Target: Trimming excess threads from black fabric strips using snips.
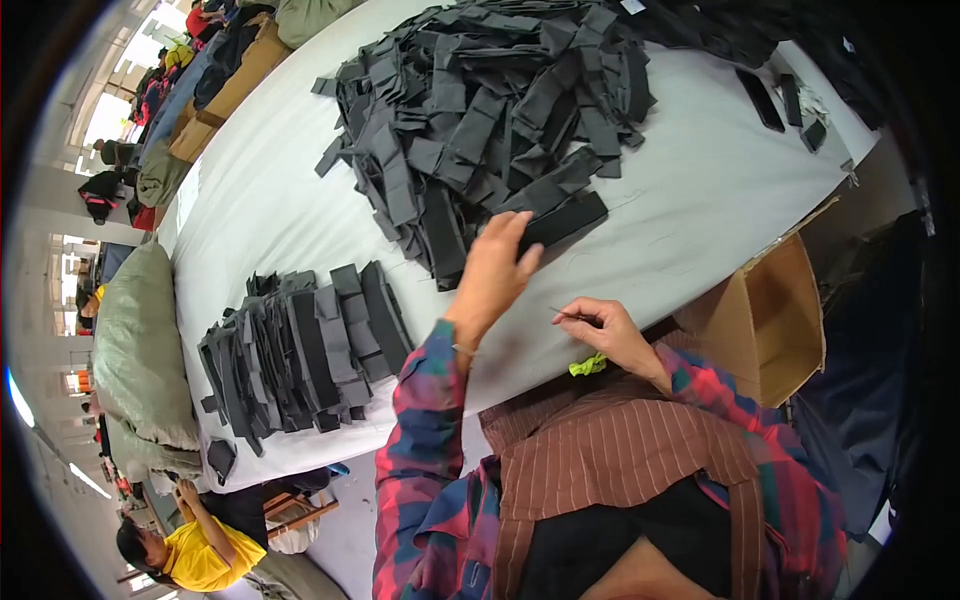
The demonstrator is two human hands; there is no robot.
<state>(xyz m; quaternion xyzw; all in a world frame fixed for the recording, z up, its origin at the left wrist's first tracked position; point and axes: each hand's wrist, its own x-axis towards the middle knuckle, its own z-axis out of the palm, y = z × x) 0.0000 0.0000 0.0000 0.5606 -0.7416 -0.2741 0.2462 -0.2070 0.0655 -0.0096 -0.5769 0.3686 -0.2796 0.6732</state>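
A big loose heap of dark grey fabric strips [490, 120] covers the far middle of the white-covered table [680, 200]. My left hand [495, 268] reaches to its near edge, fingers apart, beside a black strip [565, 222]; whether it touches the cloth I cannot tell. Closer to the table's front edge, my right hand [612, 332] is closed in a pinch on a thin pointed tool [562, 311], mostly hidden by the fingers. A neater row of grey strips [300, 350] lies to the left.
Just under my right hand is a bright green scrap [588, 365]. An open cardboard box [775, 310] stands at the right. A black phone-like slab [760, 100] lies far right. At left are a stuffed sack [145, 340] and a person in yellow [205, 553].
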